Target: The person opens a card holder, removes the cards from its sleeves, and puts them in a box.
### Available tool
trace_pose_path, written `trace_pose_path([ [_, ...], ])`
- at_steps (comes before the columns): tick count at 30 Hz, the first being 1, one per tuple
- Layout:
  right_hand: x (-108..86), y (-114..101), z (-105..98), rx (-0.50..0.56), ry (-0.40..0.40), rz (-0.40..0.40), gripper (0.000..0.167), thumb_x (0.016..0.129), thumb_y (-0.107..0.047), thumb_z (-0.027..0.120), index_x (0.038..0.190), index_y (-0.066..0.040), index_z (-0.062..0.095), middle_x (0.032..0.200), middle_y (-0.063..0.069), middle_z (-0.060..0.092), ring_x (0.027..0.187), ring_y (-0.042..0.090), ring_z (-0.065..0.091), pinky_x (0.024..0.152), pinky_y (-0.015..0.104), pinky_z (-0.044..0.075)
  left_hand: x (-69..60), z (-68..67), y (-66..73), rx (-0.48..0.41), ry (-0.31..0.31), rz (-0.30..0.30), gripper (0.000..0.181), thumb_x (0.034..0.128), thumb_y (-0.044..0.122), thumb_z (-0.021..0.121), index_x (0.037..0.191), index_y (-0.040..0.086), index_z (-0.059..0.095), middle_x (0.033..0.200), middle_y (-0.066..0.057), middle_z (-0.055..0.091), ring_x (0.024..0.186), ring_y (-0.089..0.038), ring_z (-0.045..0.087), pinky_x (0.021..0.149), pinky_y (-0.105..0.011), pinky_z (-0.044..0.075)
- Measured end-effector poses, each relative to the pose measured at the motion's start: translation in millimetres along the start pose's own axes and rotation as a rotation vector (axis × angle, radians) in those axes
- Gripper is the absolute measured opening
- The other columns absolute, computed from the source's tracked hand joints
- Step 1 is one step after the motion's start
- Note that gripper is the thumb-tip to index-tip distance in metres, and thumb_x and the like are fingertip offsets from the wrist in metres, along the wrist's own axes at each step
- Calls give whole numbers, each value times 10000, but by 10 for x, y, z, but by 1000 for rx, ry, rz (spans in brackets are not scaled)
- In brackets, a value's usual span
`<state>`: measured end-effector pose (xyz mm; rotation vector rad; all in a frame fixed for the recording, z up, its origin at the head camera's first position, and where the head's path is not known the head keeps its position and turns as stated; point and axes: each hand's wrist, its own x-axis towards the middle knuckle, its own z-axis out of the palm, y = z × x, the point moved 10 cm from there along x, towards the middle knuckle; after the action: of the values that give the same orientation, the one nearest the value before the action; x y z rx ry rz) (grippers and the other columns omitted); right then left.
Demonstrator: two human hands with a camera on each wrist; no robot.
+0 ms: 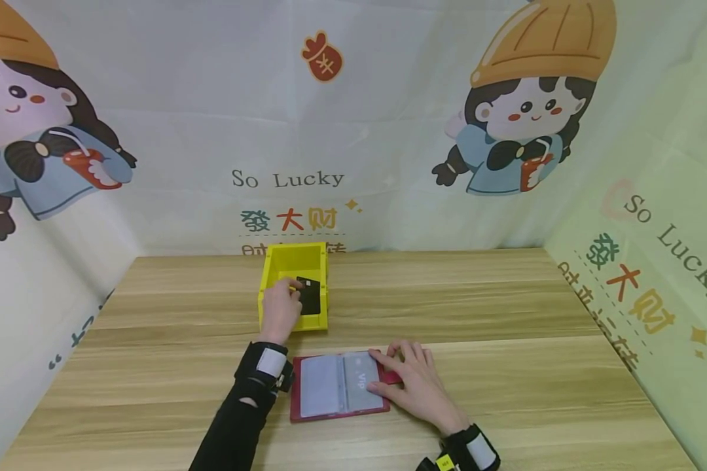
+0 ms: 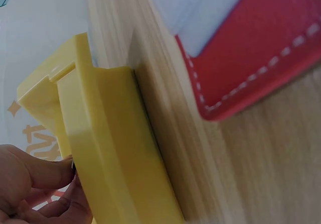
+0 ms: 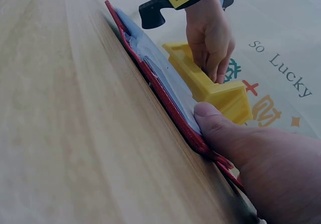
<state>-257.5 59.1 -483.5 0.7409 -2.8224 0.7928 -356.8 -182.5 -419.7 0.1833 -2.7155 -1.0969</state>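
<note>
A yellow bin (image 1: 323, 288) stands toward the back of the table with a black card (image 1: 311, 297) inside. My left hand (image 1: 279, 311) reaches into the bin and pinches the card by its left edge; in the left wrist view the bin wall hides most of what lies between thumb and fingers. Nearer to me lies a red card holder (image 1: 295, 399), spread flat with clear sleeves. A pale card marked VIP (image 1: 361, 379) shows in its right sleeve. My right hand (image 1: 418, 386) holds the holder's right side, its thumb (image 3: 213, 116) pressing on the sleeve.
The wooden table (image 1: 507, 314) carries the bin and the holder. A printed cloth (image 1: 389, 131) with cartoon figures hangs behind and at the sides. The holder lies just in front of the bin, beside my left forearm.
</note>
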Motion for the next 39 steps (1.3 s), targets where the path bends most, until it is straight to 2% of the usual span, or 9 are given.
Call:
trace_pose_path([
  [5, 4, 5, 6, 0, -2, 4, 543, 881, -530, 696, 1340, -242, 657, 1086, -56, 454, 1002, 132, 357, 844, 325, 230, 17, 62, -18, 39, -22, -16, 214, 981, 5, 560, 1138, -50, 695, 1107, -256, 701, 826, -295, 577, 657, -302, 409],
  [11, 2, -2, -5, 11, -8, 10, 544, 874, -515, 709, 1338, -236, 658, 1096, -45, 465, 1012, 144, 367, 855, 333, 240, 16, 129, -48, 84, -67, -35, 235, 988, 7, 553, 1168, -36, 698, 1141, -234, 710, 926, -320, 622, 774, -410, 516],
  [15, 7, -1, -7, 26, -18, 19, 554, 870, -507, 717, 1344, -228, 653, 1106, -30, 467, 1023, 163, 371, 866, 343, 245, -5, 159, -36, 109, -78, -12, 251, 983, 6, 560, 1190, -40, 694, 1183, -242, 702, 1036, -368, 656, 876, -486, 536],
  [17, 10, 0, -10, 29, -20, 22, 554, 869, -501, 720, 1345, -226, 652, 1110, -24, 467, 1023, 168, 370, 867, 345, 245, -21, 167, -12, 132, -78, 7, 257, 979, 9, 563, 1193, -43, 695, 1196, -249, 698, 1058, -389, 663, 886, -501, 539],
  [21, 10, -3, -12, 19, -18, 18, 552, 871, -502, 719, 1346, -229, 652, 1113, -25, 465, 1018, 163, 366, 864, 342, 241, -43, 188, 17, 202, -80, 34, 260, 973, 28, 564, 1177, -46, 706, 1174, -255, 705, 1035, -407, 682, 855, -507, 556],
  [26, 6, 0, -3, 7, -19, 17, 552, 880, -522, 701, 1349, -235, 651, 1086, -49, 444, 1005, 145, 355, 852, 332, 227, -75, 207, 18, 258, -95, 20, 274, 968, 70, 570, 1181, -31, 711, 1160, -255, 703, 976, -407, 691, 783, -507, 569],
  [35, 2, -1, 1, 8, -21, 18, 556, 882, -521, 700, 1355, -235, 646, 1094, -53, 445, 999, 139, 348, 850, 329, 229, -83, 231, 3, 276, -104, -6, 226, 961, 104, 568, 1045, -27, 732, 1018, -246, 701, 875, -385, 670, 708, -502, 541],
  [39, 4, 3, 10, 0, -20, 15, 554, 885, -527, 694, 1355, -237, 646, 1093, -60, 439, 1000, 133, 346, 853, 331, 231, -93, 230, 10, 274, -100, -3, 221, 957, 102, 572, 1034, -28, 733, 1015, -255, 696, 894, -407, 673, 710, -518, 546],
])
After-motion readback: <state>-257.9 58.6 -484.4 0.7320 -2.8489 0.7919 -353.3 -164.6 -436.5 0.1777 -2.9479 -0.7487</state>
